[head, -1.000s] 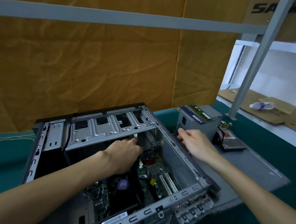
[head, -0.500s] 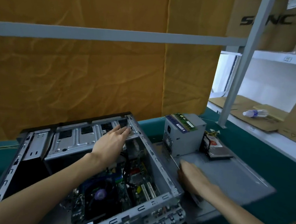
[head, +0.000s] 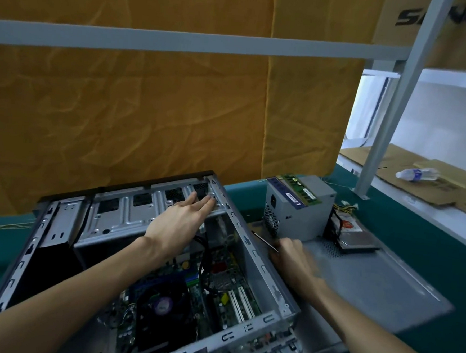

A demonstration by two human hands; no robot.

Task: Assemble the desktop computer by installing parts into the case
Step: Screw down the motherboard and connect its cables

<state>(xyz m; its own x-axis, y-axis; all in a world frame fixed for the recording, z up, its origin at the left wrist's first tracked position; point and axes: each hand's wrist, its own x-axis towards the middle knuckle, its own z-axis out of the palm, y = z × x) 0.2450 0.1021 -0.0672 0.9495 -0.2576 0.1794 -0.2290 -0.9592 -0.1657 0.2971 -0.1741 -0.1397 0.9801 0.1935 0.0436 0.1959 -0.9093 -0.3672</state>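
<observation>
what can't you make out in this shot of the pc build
Head view only:
- Right hand: motion-blurred; it grips a thin dark tool whose handle the fingers hide.
- Motherboard: partly covered by the left hand, its arm and the drive bracket.
- Power supply: label print too small.
- Hard drive: half hidden behind the power supply.
- Case: rear ports cut off at the bottom edge.

- Open from above: computer case [head: 261,266], side panel off, motherboard [head: 219,283] reachable between CPU fan [head: 162,306] and right wall.
- Blocked under drive cage [head: 130,213]; left hand [head: 179,219] flat across it.
- Crossed by black cables [head: 207,257] mid-case.
- Crowded beside case: power supply [head: 298,208], hard drive [head: 357,240], right hand [head: 295,260].
</observation>
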